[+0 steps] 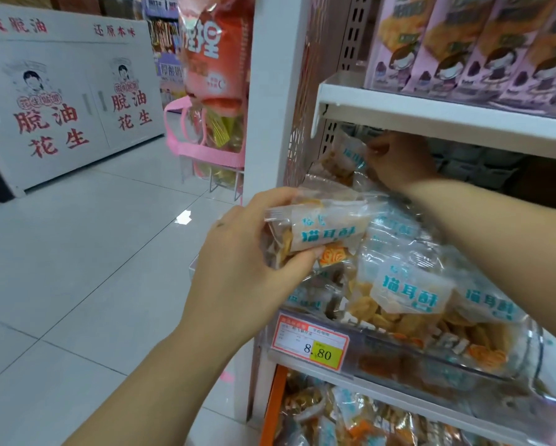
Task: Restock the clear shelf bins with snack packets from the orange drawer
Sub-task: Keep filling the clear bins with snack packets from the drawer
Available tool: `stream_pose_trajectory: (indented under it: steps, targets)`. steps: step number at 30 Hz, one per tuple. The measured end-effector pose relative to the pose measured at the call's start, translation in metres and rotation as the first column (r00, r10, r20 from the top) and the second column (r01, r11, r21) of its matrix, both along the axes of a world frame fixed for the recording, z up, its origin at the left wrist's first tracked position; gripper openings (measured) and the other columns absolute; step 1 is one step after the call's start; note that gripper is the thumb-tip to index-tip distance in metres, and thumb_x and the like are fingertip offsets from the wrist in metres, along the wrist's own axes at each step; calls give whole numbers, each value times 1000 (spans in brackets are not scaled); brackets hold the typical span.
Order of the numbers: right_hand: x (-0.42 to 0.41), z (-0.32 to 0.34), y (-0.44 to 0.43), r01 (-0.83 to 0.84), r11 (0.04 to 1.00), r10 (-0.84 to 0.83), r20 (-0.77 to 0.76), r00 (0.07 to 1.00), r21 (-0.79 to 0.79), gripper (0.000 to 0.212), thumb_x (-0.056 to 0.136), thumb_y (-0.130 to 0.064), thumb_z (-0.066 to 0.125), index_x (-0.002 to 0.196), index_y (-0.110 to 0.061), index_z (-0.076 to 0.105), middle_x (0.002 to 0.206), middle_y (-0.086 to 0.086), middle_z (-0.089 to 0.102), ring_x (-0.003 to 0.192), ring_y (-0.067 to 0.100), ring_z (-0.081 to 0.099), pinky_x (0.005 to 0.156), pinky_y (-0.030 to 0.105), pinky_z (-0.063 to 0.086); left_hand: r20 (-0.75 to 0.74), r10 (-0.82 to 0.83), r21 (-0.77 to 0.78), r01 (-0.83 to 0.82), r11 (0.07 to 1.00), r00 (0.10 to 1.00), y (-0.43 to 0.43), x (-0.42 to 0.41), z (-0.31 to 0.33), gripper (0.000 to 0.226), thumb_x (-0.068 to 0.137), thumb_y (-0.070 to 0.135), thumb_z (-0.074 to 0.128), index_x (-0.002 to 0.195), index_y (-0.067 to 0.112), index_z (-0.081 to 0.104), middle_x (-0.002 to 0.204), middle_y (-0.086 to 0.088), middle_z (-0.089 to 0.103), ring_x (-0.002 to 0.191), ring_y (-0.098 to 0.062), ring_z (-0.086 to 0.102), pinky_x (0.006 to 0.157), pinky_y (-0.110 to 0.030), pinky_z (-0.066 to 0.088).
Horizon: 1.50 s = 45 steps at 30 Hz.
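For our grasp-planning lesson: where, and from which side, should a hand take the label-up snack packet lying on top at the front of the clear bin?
The packet lies label up atop the pile, and the clear bin is open above its front wall. So probably come from the front above and pinch across its short sides.

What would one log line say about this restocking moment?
step: filling clear bin | left hand: holds snack packet above bin | right hand: pinches rear packet under shelf | orange drawer: below, stocked
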State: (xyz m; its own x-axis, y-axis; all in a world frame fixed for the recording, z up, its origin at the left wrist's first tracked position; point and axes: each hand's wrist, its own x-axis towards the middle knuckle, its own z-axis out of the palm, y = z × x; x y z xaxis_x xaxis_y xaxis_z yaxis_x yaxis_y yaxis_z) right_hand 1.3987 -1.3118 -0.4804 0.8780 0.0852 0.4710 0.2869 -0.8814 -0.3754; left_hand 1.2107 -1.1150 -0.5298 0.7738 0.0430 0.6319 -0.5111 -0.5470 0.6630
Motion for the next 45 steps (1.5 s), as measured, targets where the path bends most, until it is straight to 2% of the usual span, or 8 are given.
stream_pose_trajectory:
  steps: [4, 10, 15, 20, 27, 36, 41, 45]
  targets:
    - [-2, 0, 2, 24, 1000, -24, -6, 1000, -9, 28, 95, -12, 53, 119, -5, 63, 127, 13, 60, 119, 27, 52, 102, 28, 35, -9, -1, -7, 1, 1000, 1000, 0, 0, -2, 53, 70, 49, 66, 119, 48, 47, 100, 17, 67, 95, -8, 62, 80, -39, 54]
    - [9, -2, 12, 13, 990, -18, -30, 999, -143, 26, 91, -20, 58, 112, -11, 69, 119, 11, 66, 108, 29, 60, 100, 42, 45, -24, 2, -41, -3, 999, 1000, -1, 2, -5, 52, 71, 46, 68, 119, 44, 49, 105, 16, 66, 101, -13, 61, 84, -41, 52]
    - [18, -6, 12, 59, 944, -37, 74, 997, -324, 25, 93, -26, 54, 104, -12, 72, 108, 11, 68, 101, 32, 60, 86, 32, 41, -29, -6, -40, 5, 999, 1000, 1, 4, -6, 50, 72, 45, 69, 118, 43, 51, 105, 15, 67, 101, -13, 62, 84, -41, 53]
    - [20, -6, 9, -42, 949, 106, 188, 976, -314, 21, 82, -5, 62, 102, -6, 66, 112, 15, 62, 106, 34, 55, 87, 34, 40, -38, -21, -48, 19, 999, 999, 1, 5, -7, 50, 72, 44, 70, 119, 42, 53, 107, 14, 66, 103, -13, 61, 85, -40, 53]
    - [22, 2, 14, -335, 887, 282, -200, 938, -318, 41, 86, 8, 45, 112, -11, 70, 129, 8, 60, 123, 25, 51, 100, 22, 33, -37, -9, -42, 7, 999, 999, 0, 5, -6, 49, 73, 44, 71, 119, 44, 53, 106, 17, 65, 104, -10, 60, 83, -37, 54]
    - [18, 6, 10, -343, 904, 259, -310, 915, -255, 44, 90, 3, 41, 126, -14, 61, 141, 10, 50, 132, 27, 42, 114, 38, 29, -65, 15, -44, -17, 999, 998, -2, 2, -5, 52, 71, 49, 68, 119, 48, 48, 107, 16, 64, 105, -11, 58, 85, -39, 53]
    - [-40, 20, 0, -292, 955, 258, -330, 908, -56, 37, 103, -22, 33, 137, -22, 49, 147, 1, 41, 133, 20, 39, 109, 30, 27, -90, 49, -58, -54, 997, 995, -4, -5, -3, 49, 75, 37, 76, 117, 47, 51, 105, 22, 64, 103, -6, 58, 85, -38, 53]
    - [-109, 27, -5, -443, 890, 453, -328, 829, 109, 63, 88, -66, 39, 137, -29, 47, 137, -8, 52, 124, 4, 49, 107, 22, 35, -122, 83, -51, -90, 995, 989, -6, -11, -1, 51, 75, 31, 78, 120, 40, 54, 105, 20, 65, 101, -6, 58, 85, -38, 53]
